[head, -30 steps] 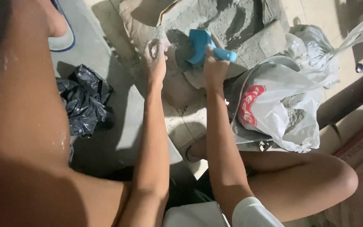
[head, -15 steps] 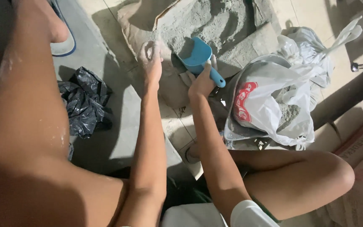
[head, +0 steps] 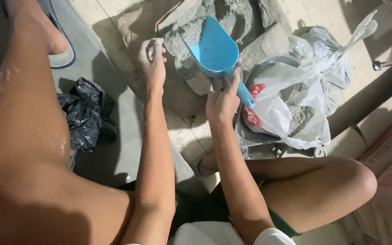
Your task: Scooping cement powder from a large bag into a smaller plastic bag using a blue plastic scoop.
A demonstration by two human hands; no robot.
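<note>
My right hand [head: 223, 97] grips the handle of a blue plastic scoop [head: 216, 52], whose open bowl faces up and looks empty. The scoop hovers over a torn brown paper sack [head: 134, 29] full of grey powder [head: 237, 16]. My left hand [head: 152, 61] rests on the sack's torn edge, fingers curled against it. A white plastic bag [head: 282, 113] holding some grey powder lies open just right of my right hand.
A crumpled black plastic bag [head: 85, 113] lies on the grey floor by my left leg. My right knee [head: 341, 181] is bent below the white bag. More brown sacks [head: 386, 181] lie at the lower right. A dark pole [head: 368, 97] crosses at the right.
My right hand has pulled the scoop back and turned it so its bowl faces up. The left hand has stayed at the sack's edge.
</note>
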